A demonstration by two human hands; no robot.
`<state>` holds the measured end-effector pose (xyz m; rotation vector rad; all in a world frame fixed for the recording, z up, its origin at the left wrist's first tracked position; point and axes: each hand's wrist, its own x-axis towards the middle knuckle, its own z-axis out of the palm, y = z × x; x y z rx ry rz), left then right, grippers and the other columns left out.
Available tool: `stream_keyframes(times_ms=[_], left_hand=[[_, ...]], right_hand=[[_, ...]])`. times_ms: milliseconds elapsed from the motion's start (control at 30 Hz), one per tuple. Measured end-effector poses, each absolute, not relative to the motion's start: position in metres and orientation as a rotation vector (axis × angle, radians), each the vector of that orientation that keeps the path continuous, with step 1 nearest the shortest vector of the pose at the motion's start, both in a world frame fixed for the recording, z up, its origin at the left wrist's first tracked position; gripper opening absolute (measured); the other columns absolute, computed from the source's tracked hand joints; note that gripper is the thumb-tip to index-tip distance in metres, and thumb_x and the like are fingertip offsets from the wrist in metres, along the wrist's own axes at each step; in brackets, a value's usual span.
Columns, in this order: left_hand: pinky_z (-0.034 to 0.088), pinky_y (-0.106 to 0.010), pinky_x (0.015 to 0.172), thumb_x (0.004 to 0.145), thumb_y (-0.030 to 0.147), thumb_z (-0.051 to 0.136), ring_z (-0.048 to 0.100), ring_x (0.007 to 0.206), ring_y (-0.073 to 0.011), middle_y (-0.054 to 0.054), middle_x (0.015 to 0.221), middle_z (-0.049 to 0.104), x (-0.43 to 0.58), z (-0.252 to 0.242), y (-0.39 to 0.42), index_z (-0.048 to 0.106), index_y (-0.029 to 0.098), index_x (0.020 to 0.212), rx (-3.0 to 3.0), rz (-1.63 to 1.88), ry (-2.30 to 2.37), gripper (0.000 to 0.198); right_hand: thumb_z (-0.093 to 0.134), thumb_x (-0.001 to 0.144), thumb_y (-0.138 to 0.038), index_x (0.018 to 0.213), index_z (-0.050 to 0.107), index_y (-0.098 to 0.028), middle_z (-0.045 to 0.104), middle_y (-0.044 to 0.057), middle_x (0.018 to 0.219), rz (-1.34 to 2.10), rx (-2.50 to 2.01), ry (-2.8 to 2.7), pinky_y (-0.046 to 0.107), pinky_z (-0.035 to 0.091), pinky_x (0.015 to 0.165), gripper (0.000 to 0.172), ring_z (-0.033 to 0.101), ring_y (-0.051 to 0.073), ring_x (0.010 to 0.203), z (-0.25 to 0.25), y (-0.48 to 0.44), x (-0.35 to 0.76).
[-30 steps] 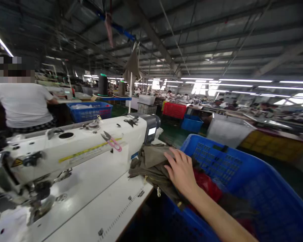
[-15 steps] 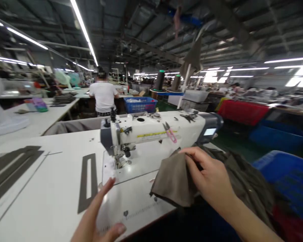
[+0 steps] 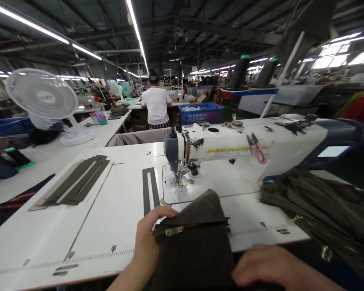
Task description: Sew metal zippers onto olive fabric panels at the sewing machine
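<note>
My left hand (image 3: 150,238) is closed on the left edge of a dark olive fabric piece (image 3: 194,254), its thumb lying along the top. Across the piece runs a zipper with a metal zipper pull (image 3: 173,230), and a flap of cloth stands up above it. At the fabric's lower right edge is my right hand (image 3: 267,264), smeared by motion, so its grip cannot be made out. Just beyond the fabric stands a white sewing machine (image 3: 230,147), its presser foot (image 3: 183,182) over the needle plate. A cut fabric strip with a slot (image 3: 150,190) lies left of the needle.
More slotted strips (image 3: 79,182) are stacked on the table's left. Dark bunched fabric (image 3: 315,202) covers the right end. Pink-handled snips (image 3: 257,148) rest against the machine. Behind are a white fan (image 3: 45,95), thread cones (image 3: 241,72), a blue basket (image 3: 200,114) and a person (image 3: 156,103).
My left hand, open before, now holds the fabric piece. The piece has come toward the front middle, with its zipper showing. My right hand has moved lower, and the view has swung left.
</note>
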<state>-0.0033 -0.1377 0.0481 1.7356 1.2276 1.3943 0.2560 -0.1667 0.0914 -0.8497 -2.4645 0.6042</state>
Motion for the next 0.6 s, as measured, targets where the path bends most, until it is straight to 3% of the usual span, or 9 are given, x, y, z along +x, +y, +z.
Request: stream_keyframes(times_ms=[100, 267, 467, 600], left_hand=[[0.049, -0.026, 0.069, 0.071, 0.012, 0.055, 0.063, 0.077, -0.0177, -0.001, 0.080, 0.067, 0.000, 0.047, -0.141, 0.059, 0.020, 0.077, 1.754, 1.374, 1.206, 0.011], [0.050, -0.027, 0.068, 0.068, 0.014, 0.057, 0.063, 0.076, -0.0190, -0.002, 0.080, 0.067, 0.000, 0.052, -0.146, 0.060, 0.020, 0.078, 1.761, 1.304, 1.298, 0.012], [0.050, -0.027, 0.067, 0.066, 0.015, 0.056, 0.063, 0.074, -0.0197, -0.002, 0.078, 0.067, 0.002, 0.060, -0.150, 0.061, 0.019, 0.079, 1.738, 1.229, 1.396, 0.014], [0.049, -0.026, 0.066, 0.070, 0.016, 0.054, 0.062, 0.074, -0.0191, -0.002, 0.079, 0.066, 0.004, 0.060, -0.149, 0.062, 0.020, 0.081, 1.816, 1.253, 1.359, 0.014]], right_hand=[[0.055, 0.083, -0.024, 0.079, 0.063, -0.023, 0.066, 0.000, 0.078, 0.406, -1.066, -2.195, 0.022, 0.049, 0.068, 0.009, 0.062, 0.013, 0.074, 0.090, -0.153, 0.250], [0.055, 0.083, -0.022, 0.090, 0.062, -0.020, 0.061, 0.005, 0.085, 0.068, -0.996, -2.071, 0.033, 0.047, 0.073, 0.011, 0.057, 0.017, 0.081, 0.077, -0.133, 0.225], [0.055, 0.082, -0.016, 0.084, 0.060, -0.016, 0.055, 0.006, 0.080, 0.009, -0.920, -2.082, 0.035, 0.043, 0.070, 0.006, 0.052, 0.018, 0.076, 0.065, -0.139, 0.206], [0.054, 0.082, -0.016, 0.089, 0.061, -0.017, 0.054, 0.007, 0.082, -0.038, -0.993, -2.085, 0.037, 0.041, 0.071, 0.010, 0.051, 0.019, 0.079, 0.060, -0.134, 0.208]])
